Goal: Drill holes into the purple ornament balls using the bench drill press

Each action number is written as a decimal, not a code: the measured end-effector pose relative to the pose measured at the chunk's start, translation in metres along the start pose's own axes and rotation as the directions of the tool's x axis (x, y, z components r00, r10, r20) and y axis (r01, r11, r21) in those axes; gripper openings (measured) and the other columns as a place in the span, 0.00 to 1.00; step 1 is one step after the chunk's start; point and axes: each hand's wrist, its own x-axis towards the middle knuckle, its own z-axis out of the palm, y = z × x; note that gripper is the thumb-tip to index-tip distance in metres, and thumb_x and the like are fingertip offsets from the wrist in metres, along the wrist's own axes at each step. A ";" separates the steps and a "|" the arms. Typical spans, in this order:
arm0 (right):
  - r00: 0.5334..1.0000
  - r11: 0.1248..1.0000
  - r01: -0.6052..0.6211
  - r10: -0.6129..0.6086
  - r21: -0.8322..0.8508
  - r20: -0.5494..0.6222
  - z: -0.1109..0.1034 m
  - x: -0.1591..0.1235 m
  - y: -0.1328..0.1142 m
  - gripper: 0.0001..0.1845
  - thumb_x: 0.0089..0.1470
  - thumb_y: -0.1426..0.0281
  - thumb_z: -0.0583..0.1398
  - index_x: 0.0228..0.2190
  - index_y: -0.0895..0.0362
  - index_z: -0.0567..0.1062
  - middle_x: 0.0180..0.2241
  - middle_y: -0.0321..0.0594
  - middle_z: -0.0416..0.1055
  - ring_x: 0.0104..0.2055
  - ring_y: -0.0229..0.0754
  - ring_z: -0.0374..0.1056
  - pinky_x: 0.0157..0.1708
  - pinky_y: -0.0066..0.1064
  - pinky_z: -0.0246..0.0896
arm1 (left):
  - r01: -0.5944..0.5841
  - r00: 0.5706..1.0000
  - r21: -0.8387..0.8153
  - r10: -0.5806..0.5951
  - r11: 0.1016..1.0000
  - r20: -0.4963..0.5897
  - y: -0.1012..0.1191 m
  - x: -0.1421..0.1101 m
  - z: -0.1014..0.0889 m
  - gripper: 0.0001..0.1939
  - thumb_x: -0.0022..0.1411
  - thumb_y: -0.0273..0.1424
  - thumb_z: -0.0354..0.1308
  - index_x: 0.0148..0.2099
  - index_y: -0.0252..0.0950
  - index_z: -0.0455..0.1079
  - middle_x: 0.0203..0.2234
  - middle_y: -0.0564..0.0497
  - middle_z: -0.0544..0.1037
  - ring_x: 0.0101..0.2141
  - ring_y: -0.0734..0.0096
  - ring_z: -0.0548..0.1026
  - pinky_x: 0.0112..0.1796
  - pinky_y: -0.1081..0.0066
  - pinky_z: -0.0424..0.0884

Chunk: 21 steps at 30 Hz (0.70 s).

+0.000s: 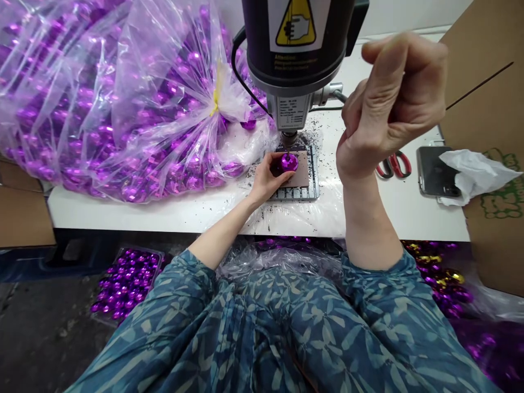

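Note:
My left hand (268, 177) pinches a shiny purple faceted ball (290, 162) between thumb and fingers. It rests on a small brown board (302, 172) over the slotted metal base (313, 185) of a drill press (298, 65). The drill bit comes down right at the top of the ball; whether it has entered is too small to tell. Raised at the right, my right hand (393, 103) is closed round the end of the press's metal lever (339, 94), whose grip is hidden inside the fingers.
A big clear bag (123, 109) of purple balls, tied in yellow, fills the table's left. Red-handled scissors (395, 165), a phone (438, 170) and crumpled tissue (475, 174) lie right, beside a cardboard box (487, 71). Dark shavings surround the base. Below is a tray of purple balls (126, 281).

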 end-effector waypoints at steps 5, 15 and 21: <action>0.997 0.996 -0.072 0.074 -0.052 0.032 -0.010 -0.013 -0.003 0.18 0.62 0.53 0.59 0.35 0.55 0.75 0.28 0.27 0.72 0.18 0.16 0.54 0.24 0.21 0.53 | 0.033 0.999 0.007 -0.033 0.999 0.000 0.004 -0.001 0.000 0.29 0.60 0.45 0.73 0.56 0.41 0.68 0.50 0.46 0.81 0.49 0.59 0.81 0.52 0.57 0.79; 0.998 0.997 -0.037 0.041 -0.063 0.053 -0.028 -0.027 0.021 0.20 0.62 0.50 0.57 0.34 0.53 0.76 0.15 0.26 0.51 0.16 0.20 0.47 0.23 0.22 0.48 | 0.077 0.997 0.009 -0.077 0.997 -0.016 0.008 -0.001 0.000 0.30 0.58 0.46 0.74 0.56 0.41 0.69 0.49 0.45 0.81 0.50 0.59 0.81 0.53 0.56 0.78; 0.999 0.999 -0.014 0.016 -0.046 0.046 -0.022 -0.024 0.015 0.16 0.62 0.53 0.59 0.34 0.52 0.76 0.16 0.25 0.57 0.14 0.21 0.47 0.20 0.24 0.45 | 0.095 0.995 -0.002 -0.095 0.995 -0.033 0.013 0.000 0.001 0.27 0.58 0.41 0.75 0.54 0.41 0.69 0.48 0.46 0.82 0.48 0.61 0.82 0.51 0.58 0.79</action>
